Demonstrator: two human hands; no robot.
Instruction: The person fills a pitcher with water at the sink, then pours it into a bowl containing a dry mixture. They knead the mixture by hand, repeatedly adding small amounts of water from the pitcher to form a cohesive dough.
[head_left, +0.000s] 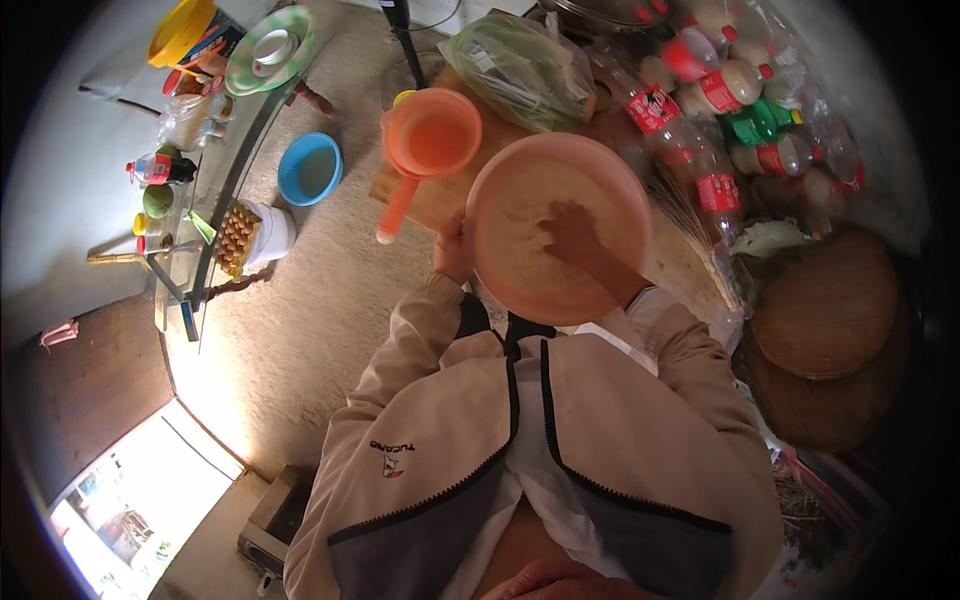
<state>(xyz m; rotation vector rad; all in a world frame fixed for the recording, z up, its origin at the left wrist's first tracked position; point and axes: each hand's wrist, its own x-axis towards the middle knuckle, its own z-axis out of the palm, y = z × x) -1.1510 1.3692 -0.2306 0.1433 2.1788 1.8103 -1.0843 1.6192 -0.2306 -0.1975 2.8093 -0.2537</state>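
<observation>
A large pink plastic basin (517, 292) stands before me, holding a pale, cloudy mass that I cannot name for certain. My left hand (454, 249) grips its rim on the left side. Inside the basin, my right hand (574, 234) reaches down onto the pale contents with its fingers spread; motion blurs it a little, and the fingertips are hard to make out. Just left of the basin, an orange plastic dipper (433, 139) with a long handle contains some liquid. Its handle points toward me.
Several plastic bottles (731, 90) crowd the right, by a straw broom (697, 232) and a round wooden board (825, 304). A plastic bag of greens (517, 71) lies behind the basin. Leftward are a blue bucket (310, 169), a glass table (244, 150) and a tray of eggs (236, 238).
</observation>
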